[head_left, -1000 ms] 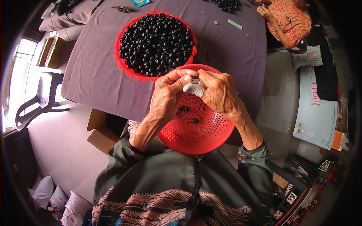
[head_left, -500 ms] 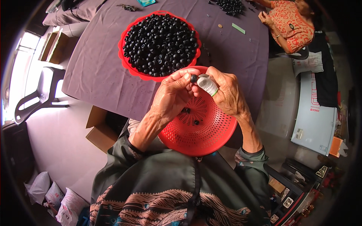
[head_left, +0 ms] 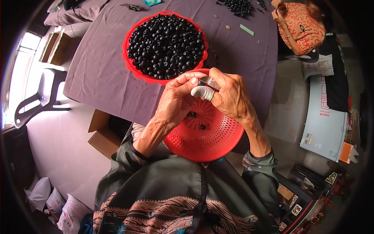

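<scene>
Between the fingertips of my left hand (head_left: 173,95) is a small round black plastic piece (head_left: 201,81), mostly covered. My right hand (head_left: 233,91) wears a white finger cot (head_left: 202,93) with a green rim on its thumb. It pinches a small, flat, shiny tool (head_left: 210,82), perhaps a blade, against the piece; its exact kind is hard to make out. Both hands meet above a red plastic colander (head_left: 218,136), where a few small black pieces (head_left: 203,127) lie. Beyond, a red scalloped basin (head_left: 125,58) is heaped with round black pieces (head_left: 165,45), some showing hollow ends.
A purple cloth covers the table (head_left: 105,74). At its far side lie a pile of black pieces (head_left: 235,7) and a green strip (head_left: 246,30). A person in orange (head_left: 300,27) sits at the far right. A cardboard box (head_left: 105,136) and a chair (head_left: 44,91) stand left.
My right thumb with its finger cot has moved left across the black piece, now covering much of it. The other person's hands have drawn together.
</scene>
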`<action>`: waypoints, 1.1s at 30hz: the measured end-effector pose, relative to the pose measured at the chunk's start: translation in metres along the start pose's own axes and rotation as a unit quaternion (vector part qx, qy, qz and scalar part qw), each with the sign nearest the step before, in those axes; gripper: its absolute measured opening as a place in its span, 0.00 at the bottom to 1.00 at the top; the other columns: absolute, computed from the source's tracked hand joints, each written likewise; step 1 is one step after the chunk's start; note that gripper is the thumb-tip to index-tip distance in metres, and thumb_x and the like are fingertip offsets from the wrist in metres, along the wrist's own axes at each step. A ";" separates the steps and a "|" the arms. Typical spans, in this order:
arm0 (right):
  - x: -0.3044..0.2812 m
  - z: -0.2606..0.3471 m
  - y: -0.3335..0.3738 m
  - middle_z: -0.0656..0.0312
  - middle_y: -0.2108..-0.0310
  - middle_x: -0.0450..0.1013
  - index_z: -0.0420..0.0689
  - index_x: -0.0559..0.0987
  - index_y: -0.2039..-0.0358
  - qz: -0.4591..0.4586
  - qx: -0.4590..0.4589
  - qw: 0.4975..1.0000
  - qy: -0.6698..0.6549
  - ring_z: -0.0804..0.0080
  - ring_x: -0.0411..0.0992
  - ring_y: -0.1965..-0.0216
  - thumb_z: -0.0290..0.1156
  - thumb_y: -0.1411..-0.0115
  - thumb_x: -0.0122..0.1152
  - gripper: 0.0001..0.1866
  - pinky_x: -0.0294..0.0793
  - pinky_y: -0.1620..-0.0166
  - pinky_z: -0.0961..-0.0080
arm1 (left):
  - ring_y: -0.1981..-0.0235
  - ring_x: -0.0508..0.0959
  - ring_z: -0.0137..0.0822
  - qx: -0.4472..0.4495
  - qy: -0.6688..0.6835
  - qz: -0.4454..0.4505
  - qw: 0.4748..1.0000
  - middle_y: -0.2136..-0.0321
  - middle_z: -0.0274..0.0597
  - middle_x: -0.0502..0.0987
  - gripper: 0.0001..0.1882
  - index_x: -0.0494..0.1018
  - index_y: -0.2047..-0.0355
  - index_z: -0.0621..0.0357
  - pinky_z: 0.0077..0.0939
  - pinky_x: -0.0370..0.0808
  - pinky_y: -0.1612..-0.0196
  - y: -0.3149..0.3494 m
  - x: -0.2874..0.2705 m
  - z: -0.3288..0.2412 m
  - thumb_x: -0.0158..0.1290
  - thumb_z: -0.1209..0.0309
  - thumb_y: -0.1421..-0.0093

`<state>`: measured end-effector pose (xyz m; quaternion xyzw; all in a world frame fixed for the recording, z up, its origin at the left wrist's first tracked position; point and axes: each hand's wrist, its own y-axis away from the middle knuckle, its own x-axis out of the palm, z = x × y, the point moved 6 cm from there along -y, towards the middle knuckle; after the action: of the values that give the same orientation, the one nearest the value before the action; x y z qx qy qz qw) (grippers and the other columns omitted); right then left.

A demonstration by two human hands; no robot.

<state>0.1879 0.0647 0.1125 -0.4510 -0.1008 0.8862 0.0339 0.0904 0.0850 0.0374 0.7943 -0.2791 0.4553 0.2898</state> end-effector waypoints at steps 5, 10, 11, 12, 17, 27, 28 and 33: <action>0.003 0.000 0.002 0.56 0.86 0.66 0.40 0.71 0.73 -0.004 -0.007 1.000 0.004 0.60 0.69 0.83 0.55 0.51 0.57 0.26 0.67 0.80 0.69 | 0.64 0.74 0.30 0.013 -0.012 0.003 1.000 0.65 0.40 0.74 0.10 0.71 0.61 0.65 0.25 0.72 0.58 -0.001 -0.006 0.000 0.46 0.73 0.40; 0.007 -0.003 0.005 0.56 0.84 0.67 0.40 0.72 0.71 -0.017 -0.020 0.999 0.041 0.59 0.70 0.82 0.52 0.49 0.56 0.23 0.68 0.79 0.68 | 0.62 0.74 0.32 0.039 -0.047 0.002 0.998 0.65 0.41 0.74 0.10 0.70 0.60 0.65 0.28 0.73 0.55 0.001 -0.005 -0.002 0.47 0.73 0.41; 0.008 -0.004 0.006 0.56 0.84 0.67 0.40 0.72 0.72 -0.014 -0.019 0.999 0.046 0.59 0.70 0.82 0.51 0.48 0.56 0.23 0.68 0.80 0.68 | 0.64 0.74 0.30 0.040 -0.048 -0.012 0.998 0.66 0.40 0.74 0.09 0.71 0.62 0.66 0.25 0.72 0.57 0.001 -0.005 -0.003 0.48 0.74 0.41; 0.008 -0.004 0.007 0.56 0.85 0.67 0.40 0.72 0.73 -0.012 -0.018 0.998 0.051 0.59 0.70 0.83 0.51 0.48 0.56 0.23 0.68 0.80 0.68 | 0.65 0.74 0.29 0.041 -0.049 -0.025 0.998 0.67 0.40 0.75 0.09 0.72 0.63 0.66 0.22 0.72 0.58 0.002 -0.005 -0.003 0.48 0.75 0.42; 0.009 -0.003 0.009 0.57 0.85 0.68 0.41 0.71 0.76 -0.013 -0.036 0.997 0.063 0.60 0.70 0.84 0.48 0.49 0.58 0.20 0.68 0.82 0.69 | 0.65 0.74 0.29 0.048 -0.063 -0.015 0.997 0.67 0.40 0.75 0.09 0.72 0.63 0.66 0.23 0.72 0.58 0.002 -0.004 -0.002 0.48 0.75 0.41; -0.005 -0.005 0.004 0.59 0.83 0.71 0.44 0.75 0.70 0.007 -0.004 1.000 0.018 0.61 0.73 0.80 0.55 0.53 0.59 0.25 0.72 0.78 0.71 | 0.66 0.73 0.29 0.010 0.011 0.014 1.000 0.67 0.37 0.74 0.09 0.72 0.62 0.64 0.23 0.72 0.61 0.000 -0.007 0.003 0.48 0.73 0.41; -0.003 -0.004 0.004 0.59 0.83 0.71 0.44 0.75 0.70 0.008 -0.003 1.000 0.017 0.61 0.73 0.80 0.55 0.53 0.59 0.25 0.72 0.78 0.71 | 0.66 0.73 0.29 0.009 0.011 0.014 1.000 0.67 0.37 0.74 0.09 0.72 0.62 0.64 0.23 0.72 0.61 0.001 -0.005 0.004 0.48 0.73 0.41; 0.001 -0.002 0.001 0.58 0.81 0.73 0.44 0.76 0.70 0.016 -0.011 1.000 0.021 0.61 0.73 0.79 0.55 0.53 0.59 0.25 0.72 0.77 0.71 | 0.65 0.73 0.28 0.012 -0.006 -0.014 1.000 0.66 0.37 0.74 0.09 0.72 0.62 0.64 0.23 0.71 0.59 0.001 -0.004 0.001 0.48 0.73 0.41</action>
<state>0.1884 0.0646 0.1103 -0.4712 -0.1031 0.8758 0.0167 0.0884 0.0841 0.0333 0.8041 -0.2642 0.4502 0.2844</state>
